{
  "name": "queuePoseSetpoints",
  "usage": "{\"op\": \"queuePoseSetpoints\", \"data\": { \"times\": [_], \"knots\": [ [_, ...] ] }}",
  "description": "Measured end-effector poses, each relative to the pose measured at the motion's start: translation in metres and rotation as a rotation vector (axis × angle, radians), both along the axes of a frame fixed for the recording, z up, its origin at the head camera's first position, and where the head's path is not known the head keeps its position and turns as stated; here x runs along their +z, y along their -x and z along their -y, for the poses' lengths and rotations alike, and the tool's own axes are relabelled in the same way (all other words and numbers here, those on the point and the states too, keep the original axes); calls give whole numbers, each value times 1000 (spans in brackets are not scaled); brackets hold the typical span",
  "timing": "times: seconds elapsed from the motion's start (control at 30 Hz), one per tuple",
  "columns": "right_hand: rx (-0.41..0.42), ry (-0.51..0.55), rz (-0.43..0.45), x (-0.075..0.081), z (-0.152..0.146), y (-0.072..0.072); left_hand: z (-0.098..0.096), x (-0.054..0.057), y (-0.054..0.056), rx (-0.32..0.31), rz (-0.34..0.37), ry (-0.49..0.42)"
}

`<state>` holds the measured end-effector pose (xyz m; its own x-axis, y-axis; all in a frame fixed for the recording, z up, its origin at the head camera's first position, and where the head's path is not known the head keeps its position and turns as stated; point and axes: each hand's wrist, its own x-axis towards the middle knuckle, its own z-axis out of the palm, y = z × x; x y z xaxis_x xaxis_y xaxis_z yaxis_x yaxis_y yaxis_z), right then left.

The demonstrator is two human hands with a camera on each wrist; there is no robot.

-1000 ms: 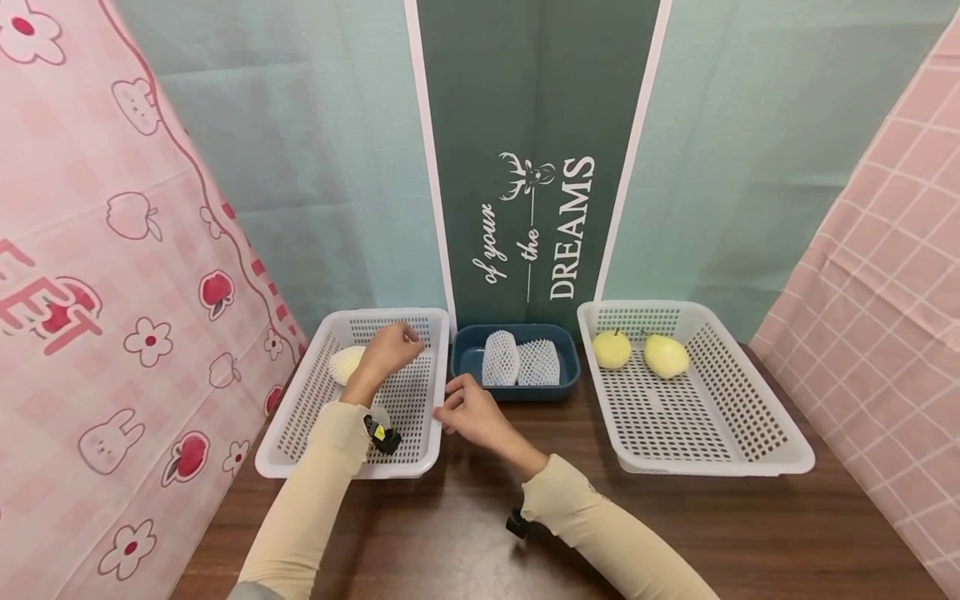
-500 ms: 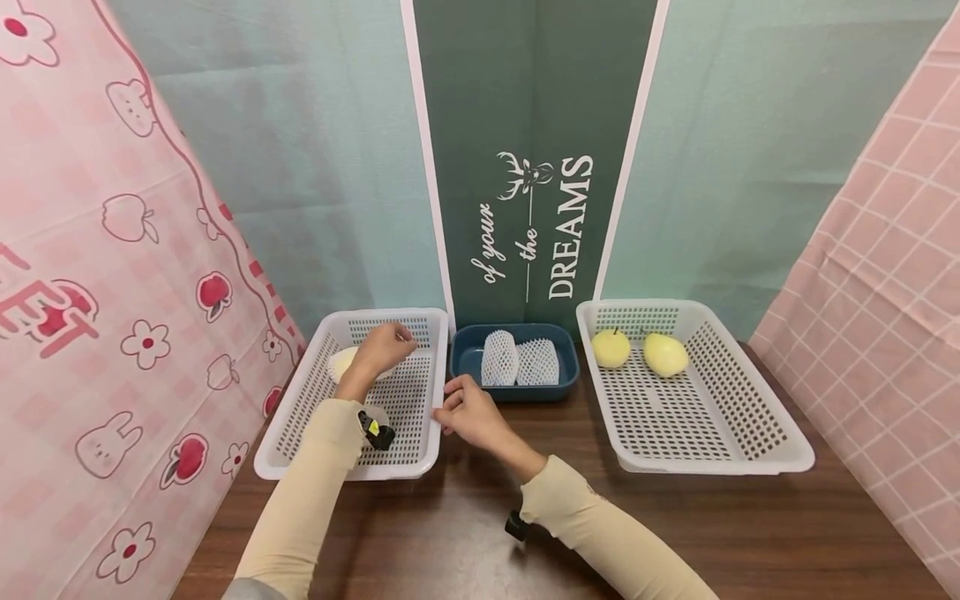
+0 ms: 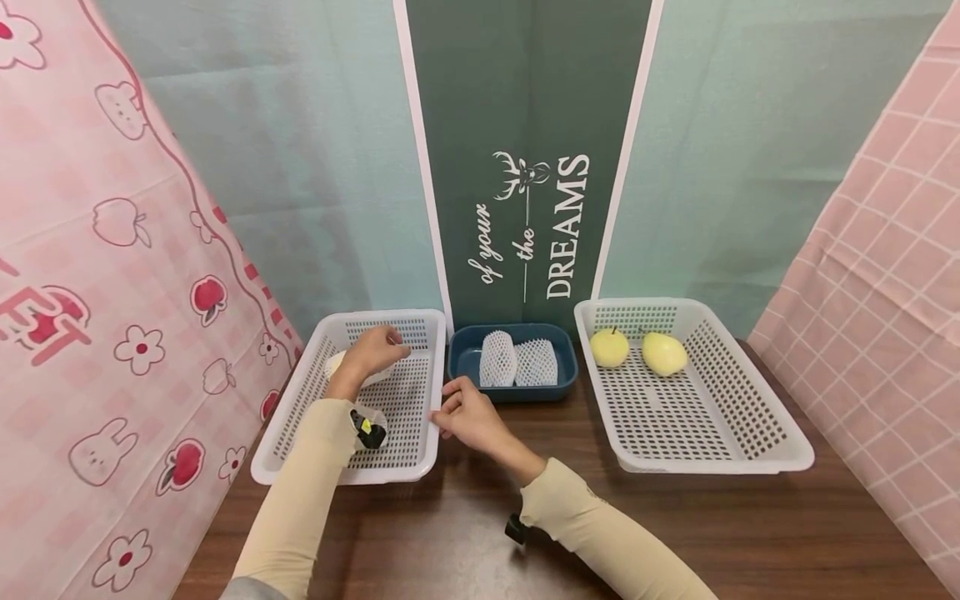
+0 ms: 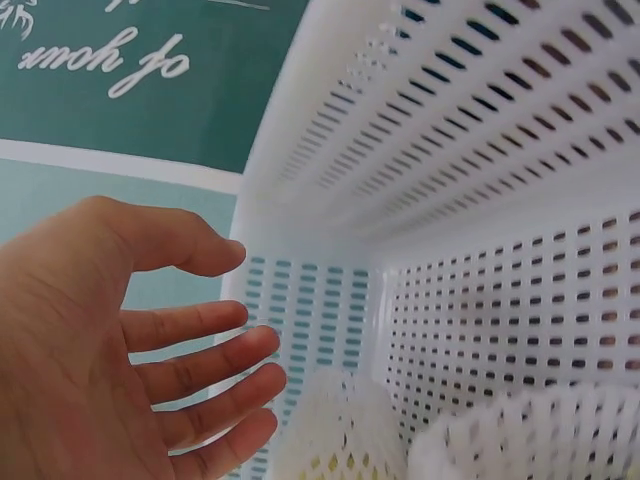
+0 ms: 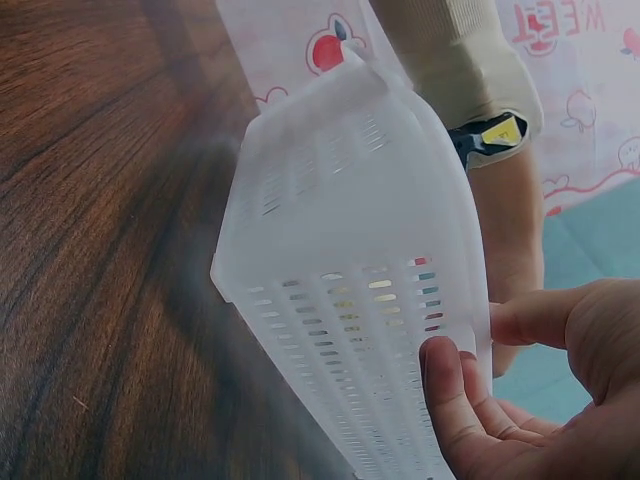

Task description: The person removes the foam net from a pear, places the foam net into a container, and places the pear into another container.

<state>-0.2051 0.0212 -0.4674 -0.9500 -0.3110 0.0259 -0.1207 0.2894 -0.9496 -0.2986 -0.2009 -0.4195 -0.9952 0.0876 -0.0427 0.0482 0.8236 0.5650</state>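
Note:
The left white plastic basket (image 3: 390, 476) holds fruit in white foam netting (image 4: 345, 430), with yellow showing through the mesh. Over these netted pieces hovers my left hand (image 3: 371, 352), holding nothing. Its thumb and fingers are apart and loosely bent in the left wrist view, beside the basket's far end. My right hand (image 3: 472, 417) pinches the right-hand rim of this same basket. In the right wrist view, thumb and fingers lie on opposite sides of the rim, and the basket wall (image 5: 340, 220) fills the middle. The left forearm partly hides the basket's contents in the head view.
A blue tray (image 3: 513, 394) with two white foam nets (image 3: 498, 358) stands between the baskets. At right, another white basket (image 3: 720, 468) holds two yellow-green pears (image 3: 664, 354). Cloth hangs behind and on both sides of the brown wooden table (image 3: 450, 542).
My left hand has drifted a little to the left above the netted fruit. My right hand keeps its grip on the basket rim. The head view has shifted slightly.

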Motion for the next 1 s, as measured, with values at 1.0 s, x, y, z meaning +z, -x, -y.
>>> {"op": "queuePoseSetpoints", "data": {
  "times": [1.0],
  "knots": [
    [5, 48, 6, -1, 2, -2, 43, 9, 17, -15, 44, 125]
  ]
}}
